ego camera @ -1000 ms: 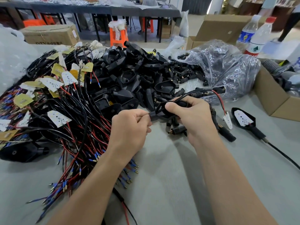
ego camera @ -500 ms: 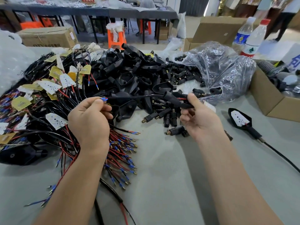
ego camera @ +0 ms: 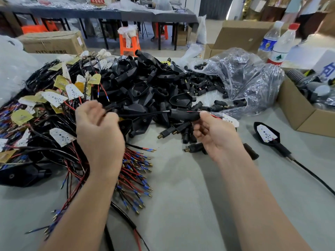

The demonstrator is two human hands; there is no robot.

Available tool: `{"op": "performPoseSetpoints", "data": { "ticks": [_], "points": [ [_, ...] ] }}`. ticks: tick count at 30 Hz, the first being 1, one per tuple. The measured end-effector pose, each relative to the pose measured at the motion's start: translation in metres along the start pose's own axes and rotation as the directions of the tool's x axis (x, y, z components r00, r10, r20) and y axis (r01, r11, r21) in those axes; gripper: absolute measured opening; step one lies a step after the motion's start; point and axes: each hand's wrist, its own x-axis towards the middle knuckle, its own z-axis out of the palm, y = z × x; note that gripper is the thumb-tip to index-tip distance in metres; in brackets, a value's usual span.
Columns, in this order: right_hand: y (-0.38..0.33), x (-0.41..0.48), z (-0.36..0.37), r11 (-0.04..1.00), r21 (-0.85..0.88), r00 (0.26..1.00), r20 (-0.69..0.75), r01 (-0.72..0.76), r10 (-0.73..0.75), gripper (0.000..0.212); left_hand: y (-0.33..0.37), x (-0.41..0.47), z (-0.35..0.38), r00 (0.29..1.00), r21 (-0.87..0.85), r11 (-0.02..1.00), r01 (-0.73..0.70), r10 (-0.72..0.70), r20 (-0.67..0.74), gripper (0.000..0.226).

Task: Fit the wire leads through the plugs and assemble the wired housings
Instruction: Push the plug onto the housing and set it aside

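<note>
Obs., left to right.

Lead pile (ego camera: 45, 122) sits at 9 o'clock on the counter (ego camera: 181, 196).

Left hand (ego camera: 99, 131): grip curled, pinching the free end of one black lead (ego camera: 145, 114). A second ago both hands were bunched together at the plug. Since then the left has drawn away toward 9 o'clock, and the lead now runs nearly straight between the hands.

Housings (ego camera: 145, 84) are heaped at 12 o'clock, behind the lead.

Plug (ego camera: 183, 115) rides on the lead, held above the counter at 11 o'clock of the right hand (ego camera: 215, 136). That grip pinches the plug's right end between thumb and forefinger; the other fingers are loosely curled.

Board (ego camera: 230, 120) hung on a slack loop a second ago. It now lies just beside the plug's end, at 1 o'clock of the right hand, so the slack is taken up.

Judgement: the lead is threaded through the plug and the pull-through is about finished. The next step is probably a housing from the heap, to seat the board. A finished unit (ego camera: 268, 136) lies at 3 o'clock as a pattern.
</note>
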Motion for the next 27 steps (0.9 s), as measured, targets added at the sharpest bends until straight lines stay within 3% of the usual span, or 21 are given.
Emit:
{"op": "performPoseSetpoints", "data": {
  "ticks": [1, 2, 3, 4, 7, 10, 13, 15, 19, 23, 27],
  "points": [
    [-0.001, 0.001, -0.002, 0.997, -0.061, 0.999, -0.013, 0.037, -0.038, 0.015, 0.000, -0.004, -0.001, 0.969, 0.192, 0.949, -0.248, 0.241, 0.061, 0.036],
    [-0.001, 0.001, -0.004, 0.987, -0.140, 0.997, -0.018, 0.077, -0.080, 0.015, -0.001, -0.010, 0.000, 0.878, 0.301, 0.825, -0.478, 0.452, 0.156, 0.032],
    [-0.002, 0.001, -0.005, 0.969, -0.217, 0.993, -0.012, 0.115, -0.120, 0.014, -0.003, -0.016, 0.003, 0.798, 0.308, 0.736, -0.603, 0.547, 0.254, 0.027],
    [-0.003, 0.000, -0.006, 0.952, -0.270, 0.989, 0.004, 0.146, -0.150, 0.013, -0.004, -0.023, 0.008, 0.759, 0.287, 0.709, -0.644, 0.549, 0.349, 0.023],
    [-0.003, -0.006, -0.004, 0.939, -0.281, 0.980, 0.086, 0.195, -0.178, 0.011, -0.007, -0.042, 0.022, 0.726, 0.272, 0.792, -0.546, 0.286, 0.626, 0.037],
    [-0.004, -0.011, 0.000, 0.946, -0.254, 0.975, 0.151, 0.201, -0.166, 0.015, -0.017, -0.045, 0.026, 0.728, 0.313, 0.869, -0.384, 0.076, 0.682, 0.036],
    [0.000, -0.014, 0.006, 0.994, -0.042, 0.981, 0.166, 0.105, -0.097, 0.013, -0.023, -0.043, 0.027, 0.721, 0.268, 0.904, -0.333, 0.061, 0.691, 0.013],
    [0.004, -0.015, 0.011, 0.991, 0.133, 0.974, 0.228, -0.033, 0.002, 0.015, -0.023, -0.044, 0.027, 0.716, 0.246, 0.913, -0.326, 0.068, 0.695, 0.020],
    [0.008, -0.017, 0.013, 0.991, 0.082, 0.912, 0.404, -0.108, 0.066, 0.028, -0.024, -0.044, 0.027, 0.733, 0.259, 0.905, -0.336, 0.078, 0.676, 0.033],
    [-0.003, -0.009, 0.006, 0.952, 0.281, 0.967, 0.247, -0.125, 0.054, 0.024, -0.025, -0.043, 0.026, 0.739, 0.278, 0.875, -0.396, 0.125, 0.662, 0.035],
    [-0.009, -0.005, -0.002, 0.867, 0.491, 0.994, 0.104, -0.091, 0.046, 0.025, -0.020, -0.054, 0.027, 0.694, 0.243, 0.845, -0.476, 0.192, 0.693, 0.032]
  ]
}}
